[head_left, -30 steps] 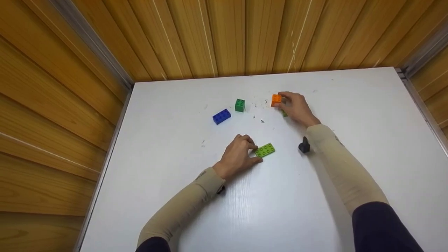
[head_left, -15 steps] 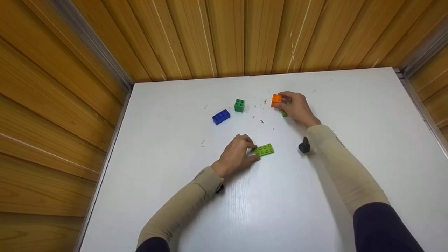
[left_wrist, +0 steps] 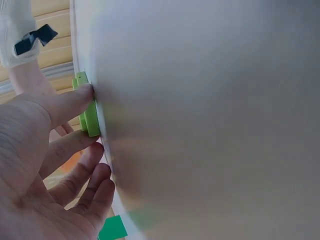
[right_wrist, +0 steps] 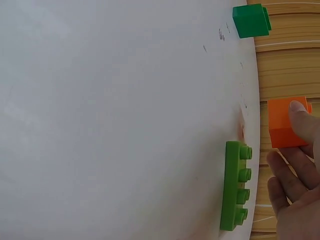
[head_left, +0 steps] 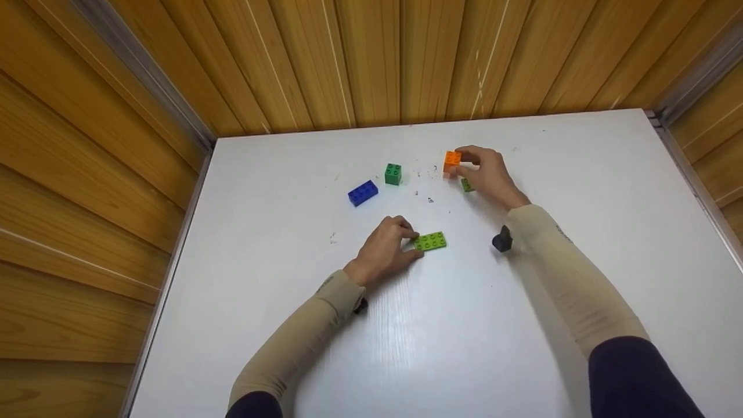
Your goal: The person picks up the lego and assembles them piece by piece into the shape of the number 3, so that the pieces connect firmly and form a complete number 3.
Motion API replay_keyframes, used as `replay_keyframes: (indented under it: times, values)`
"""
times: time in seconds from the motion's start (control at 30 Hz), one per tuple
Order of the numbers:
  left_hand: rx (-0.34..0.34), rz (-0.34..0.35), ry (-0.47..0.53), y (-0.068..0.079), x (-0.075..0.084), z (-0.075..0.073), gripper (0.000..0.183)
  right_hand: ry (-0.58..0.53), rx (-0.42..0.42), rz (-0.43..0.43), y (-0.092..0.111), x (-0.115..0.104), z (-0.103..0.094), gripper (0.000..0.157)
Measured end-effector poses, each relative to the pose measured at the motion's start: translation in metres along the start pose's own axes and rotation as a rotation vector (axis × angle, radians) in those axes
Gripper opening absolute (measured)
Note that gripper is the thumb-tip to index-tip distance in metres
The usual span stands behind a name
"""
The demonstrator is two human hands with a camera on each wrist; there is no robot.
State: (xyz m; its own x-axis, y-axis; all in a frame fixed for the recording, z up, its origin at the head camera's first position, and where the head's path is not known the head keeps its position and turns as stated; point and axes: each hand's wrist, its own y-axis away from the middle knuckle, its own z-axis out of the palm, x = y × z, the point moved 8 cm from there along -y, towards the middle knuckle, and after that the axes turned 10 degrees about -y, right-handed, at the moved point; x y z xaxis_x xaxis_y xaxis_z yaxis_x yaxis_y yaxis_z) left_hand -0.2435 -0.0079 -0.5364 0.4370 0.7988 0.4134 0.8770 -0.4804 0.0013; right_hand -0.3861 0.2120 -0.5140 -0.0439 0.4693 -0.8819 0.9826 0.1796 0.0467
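My left hand (head_left: 382, 251) pinches the left end of a flat lime-green toy brick (head_left: 432, 241) between thumb and fingers, low over the white table. The left wrist view shows the thumb on one face of this brick (left_wrist: 90, 117). Farther back, my right hand (head_left: 489, 175) holds an orange block-shaped toy brick (head_left: 452, 162) by its sides, studs up. The right wrist view shows a gap between the orange brick (right_wrist: 284, 125) and the tabletop. Beneath the right hand lies a second flat green brick (right_wrist: 231, 185), partly hidden by the hand in the head view.
A dark green brick (head_left: 393, 174) and a blue brick (head_left: 363, 193) stand on the white table (head_left: 278, 203) left of the right hand. Wood-panelled walls (head_left: 371, 64) rise behind the table and at its sides. Small dark marks (head_left: 430, 200) dot the surface.
My left hand has shifted slightly left and away from me with the lime-green brick, which has turned a little. My right hand has raised the orange brick slightly. The head view has shifted a little.
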Motion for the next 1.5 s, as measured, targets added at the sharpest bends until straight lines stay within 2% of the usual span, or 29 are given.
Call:
replay_keyframes:
  times: [0.5,0.73,1.1,1.5]
  values:
    - [0.021,-0.017,-0.052,-0.011,-0.011,-0.011,0.041,-0.035,0.014,-0.047,0.006,-0.014,-0.002,0.051]
    - [0.026,-0.004,-0.042,-0.013,-0.014,-0.01,0.043,-0.034,0.019,-0.036,0.013,-0.015,-0.003,0.05]
    - [0.0,-0.052,-0.049,-0.014,-0.016,-0.007,0.045,-0.028,0.0,-0.049,0.024,-0.022,-0.007,0.053]
    - [-0.038,-0.055,0.046,-0.017,-0.021,-0.005,0.043,-0.03,-0.02,-0.067,0.042,-0.035,-0.009,0.056]
